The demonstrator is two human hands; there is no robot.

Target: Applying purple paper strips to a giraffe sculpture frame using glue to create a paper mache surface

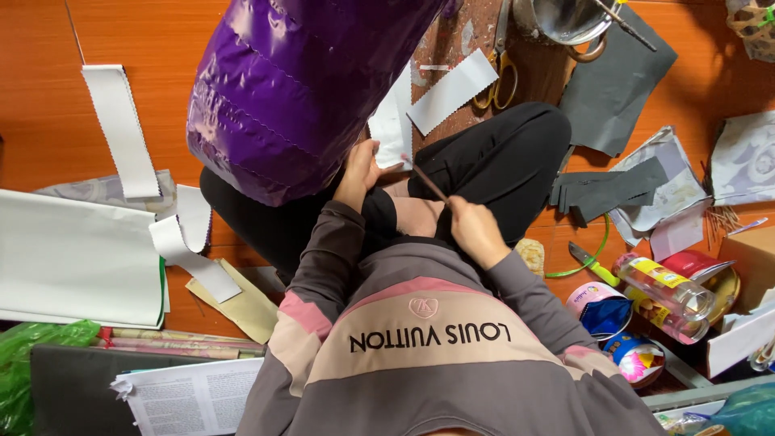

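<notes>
While right hand (476,230) pinches stick (425,179), left hand (358,171) curled

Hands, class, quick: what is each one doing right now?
Left hand: closed, gripping a white paper piece.
Right hand: fingers shut on a thin stick.

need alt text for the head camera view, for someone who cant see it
Seen from above, a seated person's right hand holds a thin stick over their lap while the left hand rests beside a shiny purple padded sleeve. Around them on the orange floor lie white paper strips, grey sheets, scissors and clear plastic bottles.
</notes>
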